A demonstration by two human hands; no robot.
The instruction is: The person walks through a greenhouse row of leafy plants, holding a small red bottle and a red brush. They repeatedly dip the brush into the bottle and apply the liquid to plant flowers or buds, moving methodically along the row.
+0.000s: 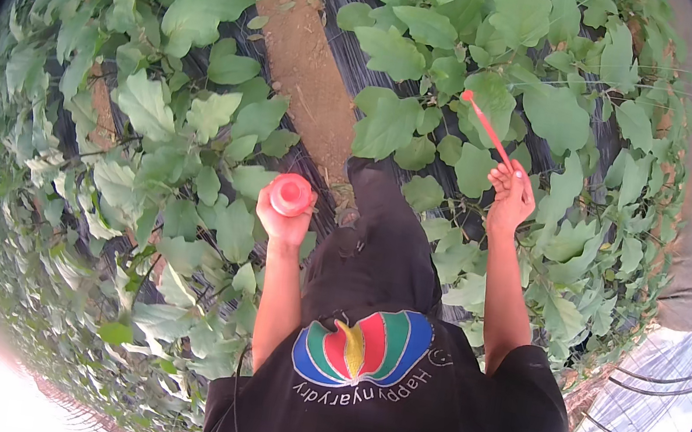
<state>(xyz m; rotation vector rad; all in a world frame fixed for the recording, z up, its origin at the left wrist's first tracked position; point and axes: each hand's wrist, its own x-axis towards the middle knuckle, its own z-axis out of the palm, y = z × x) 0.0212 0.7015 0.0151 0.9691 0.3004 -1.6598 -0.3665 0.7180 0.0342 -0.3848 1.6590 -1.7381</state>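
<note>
So the red stick (492,133) is up on the right, over the leaves, long axis slanting, round tip pointing up and left. Right hand (511,202) has its fingers pinched round the lower end. Left hand (281,223) is wrapped around a round red container (290,196), mouth facing up; can't tell what's inside. Between the leafy plants (202,15) there's a strip of bare soil (309,69), edged by black plastic film (343,17).

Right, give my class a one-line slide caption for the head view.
Among leafy green plants, the left hand holds a round red container and the right hand a slim red stick.
</note>
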